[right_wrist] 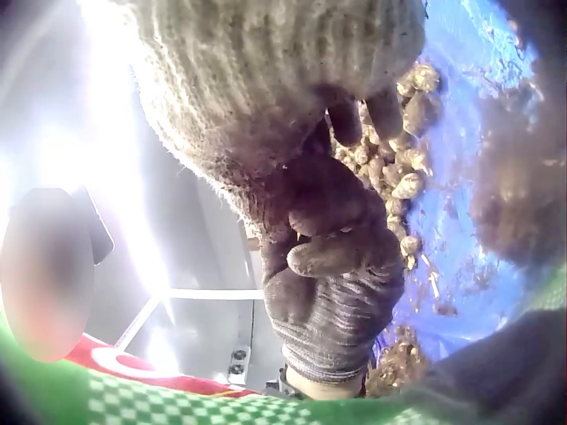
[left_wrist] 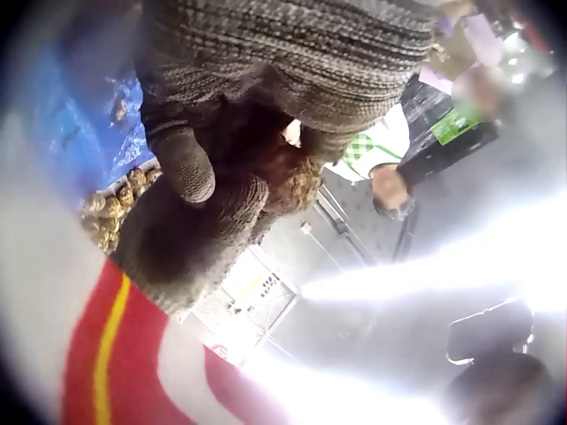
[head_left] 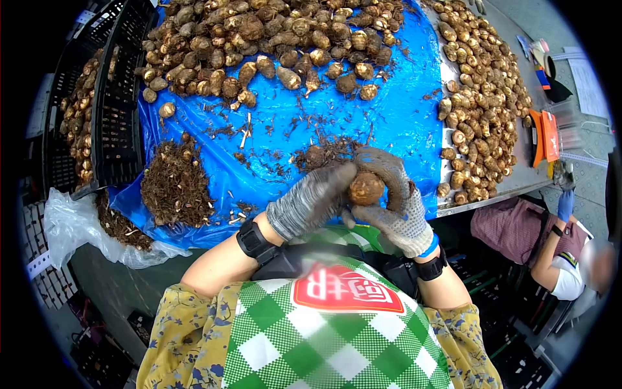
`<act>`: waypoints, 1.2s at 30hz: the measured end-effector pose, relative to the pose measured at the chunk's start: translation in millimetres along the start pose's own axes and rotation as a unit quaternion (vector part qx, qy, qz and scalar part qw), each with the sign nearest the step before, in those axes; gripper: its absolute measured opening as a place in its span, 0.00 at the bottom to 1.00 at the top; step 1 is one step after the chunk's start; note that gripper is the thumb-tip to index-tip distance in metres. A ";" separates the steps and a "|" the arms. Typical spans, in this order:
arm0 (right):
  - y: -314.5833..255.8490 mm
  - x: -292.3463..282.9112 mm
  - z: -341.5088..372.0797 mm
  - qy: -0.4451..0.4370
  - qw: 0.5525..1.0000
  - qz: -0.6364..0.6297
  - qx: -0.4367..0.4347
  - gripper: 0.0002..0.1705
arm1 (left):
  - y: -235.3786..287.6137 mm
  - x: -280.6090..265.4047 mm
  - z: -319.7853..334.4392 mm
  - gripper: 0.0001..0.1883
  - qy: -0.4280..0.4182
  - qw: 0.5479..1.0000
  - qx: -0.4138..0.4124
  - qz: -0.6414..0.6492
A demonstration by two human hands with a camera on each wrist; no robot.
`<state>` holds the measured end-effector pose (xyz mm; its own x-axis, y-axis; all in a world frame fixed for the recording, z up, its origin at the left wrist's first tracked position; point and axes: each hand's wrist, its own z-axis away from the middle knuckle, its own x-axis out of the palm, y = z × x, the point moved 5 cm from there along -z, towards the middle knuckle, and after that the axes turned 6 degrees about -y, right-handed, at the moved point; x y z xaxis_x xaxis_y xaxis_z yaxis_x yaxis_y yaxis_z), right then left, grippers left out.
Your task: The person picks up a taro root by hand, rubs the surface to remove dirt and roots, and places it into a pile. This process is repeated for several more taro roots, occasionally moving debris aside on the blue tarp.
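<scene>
A: Where's the root [head_left: 366, 188]?
B: Btwn both gloved hands, near edge of the blue sheet [head_left: 272, 139]; R hand [head_left: 396, 211] has its fingers curled round the far and right sides, thumb underneath; L hand [head_left: 310, 202] is just beside it; that one's blurred, can't tell if its fingers pinch anything.
A: Heavy?
B: Prob. light, OK for one hand; looks stiff and firm, won't squash; skin's rough w/ bits of fibre, so decent grip, tho loose dirt may make it slip a bit.
A: Best hold?
B: Round the fat middle, imo, fingers one side, thumb opp.; avoid hanging on by stringy bits, they'd prob. tear; skin may scuff, but it's not v. fragile.
</scene>
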<state>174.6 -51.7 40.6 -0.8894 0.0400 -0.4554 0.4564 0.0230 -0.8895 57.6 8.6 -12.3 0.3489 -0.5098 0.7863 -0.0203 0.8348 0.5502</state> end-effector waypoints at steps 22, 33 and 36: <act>5.9 5.5 7.0 -0.016 0.984 -0.123 0.126 0.26 | 11.3 1.6 6.3 0.25 0.018 0.979 0.038 -0.198; 25.7 8.0 -4.8 0.026 0.991 0.075 0.111 0.13 | -8.5 -6.0 6.5 0.26 0.046 0.974 0.026 -0.220; 34.7 0.0 -4.6 -0.001 0.989 -0.061 0.134 0.16 | -3.9 -1.7 4.6 0.27 0.033 0.965 0.052 -0.256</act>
<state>190.6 -46.3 9.9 -0.9379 0.0512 -0.3431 0.3223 -0.2374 -0.9164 52.7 5.2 -14.5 0.3975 -0.8320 0.3869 0.0768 0.4503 0.8895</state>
